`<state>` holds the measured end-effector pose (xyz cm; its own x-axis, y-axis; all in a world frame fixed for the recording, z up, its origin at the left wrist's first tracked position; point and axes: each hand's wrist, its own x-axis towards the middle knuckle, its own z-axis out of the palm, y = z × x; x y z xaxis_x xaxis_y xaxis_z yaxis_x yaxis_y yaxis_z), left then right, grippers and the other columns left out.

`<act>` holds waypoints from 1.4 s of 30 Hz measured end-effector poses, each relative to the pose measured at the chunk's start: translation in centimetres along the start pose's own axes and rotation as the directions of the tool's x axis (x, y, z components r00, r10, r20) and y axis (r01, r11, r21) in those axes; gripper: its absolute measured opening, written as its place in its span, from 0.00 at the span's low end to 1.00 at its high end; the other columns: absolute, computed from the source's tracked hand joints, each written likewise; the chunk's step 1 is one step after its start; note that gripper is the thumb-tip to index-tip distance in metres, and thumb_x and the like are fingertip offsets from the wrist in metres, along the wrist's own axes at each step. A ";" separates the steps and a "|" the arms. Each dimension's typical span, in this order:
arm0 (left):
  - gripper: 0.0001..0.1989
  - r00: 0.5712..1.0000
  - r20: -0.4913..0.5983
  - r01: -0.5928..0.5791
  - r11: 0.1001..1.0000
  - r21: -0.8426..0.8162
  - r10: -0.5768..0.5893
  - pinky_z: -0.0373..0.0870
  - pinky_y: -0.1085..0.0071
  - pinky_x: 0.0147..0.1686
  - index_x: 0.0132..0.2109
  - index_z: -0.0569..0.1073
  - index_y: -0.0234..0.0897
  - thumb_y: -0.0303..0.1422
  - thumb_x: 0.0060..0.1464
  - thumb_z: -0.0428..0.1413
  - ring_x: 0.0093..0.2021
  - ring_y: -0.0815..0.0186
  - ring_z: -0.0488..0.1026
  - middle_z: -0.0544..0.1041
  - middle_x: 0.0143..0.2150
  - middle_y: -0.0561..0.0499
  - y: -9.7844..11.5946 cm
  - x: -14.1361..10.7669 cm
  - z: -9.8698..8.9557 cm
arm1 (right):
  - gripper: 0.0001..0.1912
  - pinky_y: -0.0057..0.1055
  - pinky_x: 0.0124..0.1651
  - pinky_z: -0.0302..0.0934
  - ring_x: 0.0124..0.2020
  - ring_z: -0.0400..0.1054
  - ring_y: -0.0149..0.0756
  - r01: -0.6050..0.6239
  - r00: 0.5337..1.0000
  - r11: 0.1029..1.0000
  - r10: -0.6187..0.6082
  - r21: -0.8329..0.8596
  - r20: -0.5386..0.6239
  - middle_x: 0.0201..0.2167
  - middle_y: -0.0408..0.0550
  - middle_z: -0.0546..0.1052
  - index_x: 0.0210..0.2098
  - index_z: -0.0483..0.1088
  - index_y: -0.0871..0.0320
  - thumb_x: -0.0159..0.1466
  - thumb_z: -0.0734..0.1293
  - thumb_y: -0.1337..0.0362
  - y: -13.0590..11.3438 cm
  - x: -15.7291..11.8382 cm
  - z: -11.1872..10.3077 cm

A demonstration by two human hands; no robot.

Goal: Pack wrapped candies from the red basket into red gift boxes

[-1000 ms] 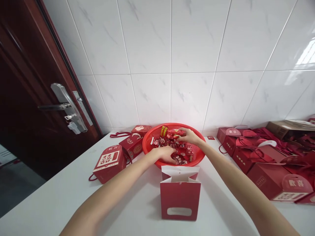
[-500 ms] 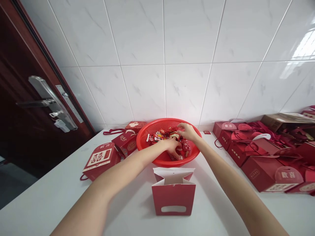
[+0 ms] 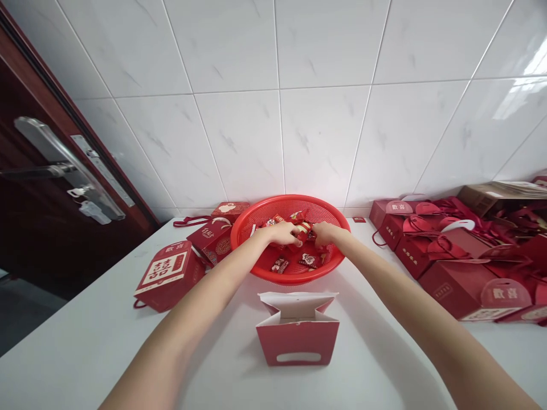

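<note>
Both my hands are inside a red plastic basket that holds several wrapped candies. My left hand has its fingers curled at a red and cream candy packet, which it seems to grip. On the right of that packet, my right hand reaches down with its fingers closed; its fingertips are partly hidden among the wrappers. In front of the basket, a red paper gift box stands upright with its top open and a white-lined inside.
To the left lie closed red gift boxes with cord handles. Many more red boxes are piled on the right, beside a brown carton. A tiled wall backs the white table. A door handle is far left.
My left hand has drawn back leftward and up inside the basket, and its fingers have curled. My right hand has lowered into the candies. The view has shifted slightly.
</note>
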<state>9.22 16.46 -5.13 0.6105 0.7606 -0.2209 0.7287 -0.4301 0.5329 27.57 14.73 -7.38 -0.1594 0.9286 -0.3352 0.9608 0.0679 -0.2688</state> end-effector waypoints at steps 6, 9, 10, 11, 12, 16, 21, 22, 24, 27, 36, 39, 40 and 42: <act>0.07 0.996 -0.026 0.084 0.977 -0.195 -0.091 0.62 0.72 0.26 0.23 0.74 0.39 0.35 0.44 0.58 0.27 0.64 0.71 0.76 0.24 0.53 0.1 -0.3 -0.2 | 0.18 0.37 0.39 0.70 0.41 0.75 0.47 0.050 0.998 0.999 -0.049 0.011 -0.032 0.33 0.48 0.77 0.28 0.74 0.56 0.41 0.82 0.71 -0.4 -0.3 -0.1; 0.10 0.990 -0.047 0.116 0.946 -0.304 -0.136 0.64 0.71 0.24 0.21 0.71 0.39 0.36 0.46 0.55 0.25 0.63 0.72 0.76 0.22 0.50 0.2 -0.3 -0.1 | 0.23 0.36 0.32 0.68 0.35 0.75 0.49 0.061 0.996 0.995 -0.056 0.075 -0.067 0.23 0.44 0.73 0.18 0.68 0.55 0.30 0.81 0.77 -0.4 -0.2 -0.1; 0.10 0.988 -0.048 0.122 0.933 -0.338 -0.147 0.65 0.70 0.25 0.21 0.71 0.39 0.36 0.47 0.54 0.25 0.62 0.72 0.75 0.22 0.50 0.2 -0.4 -0.1 | 0.24 0.36 0.31 0.67 0.34 0.74 0.49 0.070 0.995 0.992 -0.062 0.102 -0.075 0.21 0.43 0.71 0.16 0.67 0.54 0.28 0.81 0.77 -0.3 -0.1 0.0; 0.10 0.987 -0.049 0.124 0.922 -0.368 -0.152 0.66 0.70 0.25 0.21 0.71 0.39 0.36 0.47 0.54 0.25 0.62 0.73 0.75 0.22 0.50 0.2 -0.4 0.0 | 0.24 0.35 0.31 0.67 0.33 0.74 0.49 0.082 0.994 0.988 -0.071 0.134 -0.086 0.20 0.42 0.70 0.16 0.66 0.54 0.27 0.81 0.78 -0.3 -0.2 0.0; 0.10 0.987 -0.054 0.120 0.912 -0.393 -0.153 0.67 0.70 0.26 0.22 0.70 0.38 0.36 0.47 0.54 0.26 0.62 0.73 0.75 0.22 0.50 0.3 -0.5 0.0 | 0.24 0.34 0.31 0.66 0.33 0.74 0.47 0.099 0.992 0.980 -0.083 0.171 -0.100 0.20 0.42 0.70 0.16 0.66 0.54 0.28 0.80 0.77 -0.3 -0.3 0.0; 0.07 0.986 -0.110 0.064 0.886 -0.460 -0.128 0.68 0.71 0.28 0.22 0.70 0.37 0.33 0.45 0.56 0.29 0.63 0.73 0.75 0.25 0.51 0.5 -0.7 0.1 | 0.21 0.31 0.31 0.65 0.31 0.73 0.42 0.189 0.973 0.916 -0.127 0.353 -0.191 0.20 0.40 0.72 0.18 0.67 0.53 0.32 0.80 0.74 -0.3 -1.4 -0.2; 0.09 0.977 -0.187 -0.018 0.836 -0.548 -0.102 0.70 0.70 0.31 0.24 0.67 0.37 0.33 0.50 0.53 0.28 0.65 0.72 0.73 0.24 0.53 0.3 -0.9 -0.1 | 0.13 0.29 0.32 0.63 0.31 0.70 0.36 0.348 0.908 0.688 -0.077 0.637 -0.412 0.24 0.40 0.73 0.25 0.68 0.55 0.44 0.76 0.67 -0.8 -3.7 -1.4; 0.09 0.974 -0.206 -0.038 0.823 -0.567 -0.096 0.71 0.70 0.32 0.25 0.67 0.37 0.33 0.52 0.52 0.28 0.65 0.72 0.72 0.25 0.53 0.2 -1.0 -0.2 | 0.12 0.29 0.31 0.63 0.30 0.70 0.34 0.377 0.896 0.615 -0.053 0.693 -0.441 0.25 0.41 0.74 0.27 0.69 0.56 0.47 0.75 0.64 -0.9 -4.1 -1.7; 0.09 0.968 -0.238 -0.079 0.795 -0.601 -0.083 0.73 0.69 0.33 0.29 0.66 0.38 0.35 0.54 0.53 0.28 0.66 0.72 0.72 0.26 0.54 0.0 -1.1 -0.3 | 0.11 0.28 0.31 0.64 0.30 0.71 0.33 0.414 0.887 0.459 -0.008 0.786 -0.462 0.28 0.43 0.76 0.29 0.71 0.57 0.50 0.73 0.59 -1.1 -4.7 -2.0; 0.10 0.964 -0.262 -0.137 0.762 -0.633 -0.044 0.75 0.68 0.33 0.32 0.64 0.39 0.38 0.56 0.55 0.29 0.65 0.75 0.72 0.29 0.55 0.2 -1.2 -0.5 | 0.12 0.30 0.32 0.68 0.31 0.74 0.34 0.430 0.890 0.246 0.047 0.869 -0.454 0.31 0.47 0.80 0.29 0.73 0.58 0.47 0.74 0.59 -1.3 -5.2 -2.1; 0.20 0.914 -0.339 -0.386 0.736 -0.556 0.224 0.72 0.71 0.36 0.38 0.72 0.35 0.49 0.53 0.62 0.37 0.63 0.76 0.76 0.37 0.51 1.3 -1.2 0.0 | 0.14 0.34 0.35 0.75 0.30 0.76 0.38 0.429 0.903 -0.074 0.080 0.900 -0.423 0.29 0.49 0.82 0.26 0.77 0.59 0.41 0.81 0.64 -1.5 -5.2 -0.5; 0.22 0.916 -0.317 -0.379 0.788 -0.485 0.245 0.70 0.71 0.33 0.39 0.74 0.35 0.52 0.54 0.61 0.32 0.65 0.75 0.76 0.32 0.52 1.1 -1.1 0.2 | 0.14 0.33 0.33 0.75 0.28 0.76 0.38 0.423 0.905 -0.122 0.108 0.898 -0.412 0.26 0.49 0.81 0.25 0.76 0.60 0.41 0.82 0.66 -1.3 -4.9 -0.2; 0.23 0.930 -0.290 -0.338 0.831 -0.441 0.225 0.70 0.71 0.32 0.42 0.74 0.35 0.52 0.56 0.59 0.30 0.65 0.74 0.76 0.31 0.52 1.1 -1.1 0.2 | 0.14 0.32 0.33 0.75 0.28 0.76 0.37 0.430 0.901 -0.138 0.130 0.892 -0.414 0.25 0.48 0.81 0.25 0.76 0.61 0.42 0.82 0.66 -1.2 -4.8 -0.1; 0.24 0.967 -0.193 -0.220 0.927 -0.302 0.166 0.69 0.70 0.30 0.48 0.73 0.36 0.52 0.58 0.56 0.26 0.65 0.73 0.77 0.32 0.52 1.1 -1.2 0.2 | 0.14 0.28 0.32 0.73 0.27 0.76 0.34 0.452 0.888 -0.174 0.181 0.875 -0.423 0.24 0.46 0.81 0.25 0.75 0.60 0.44 0.81 0.66 -1.1 -4.7 0.0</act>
<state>9.37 14.92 -4.43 0.6514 0.7580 0.0328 0.4478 -0.4190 0.7899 27.31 10.32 -5.49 0.1284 0.9911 0.0357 -0.4380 0.0890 -0.8946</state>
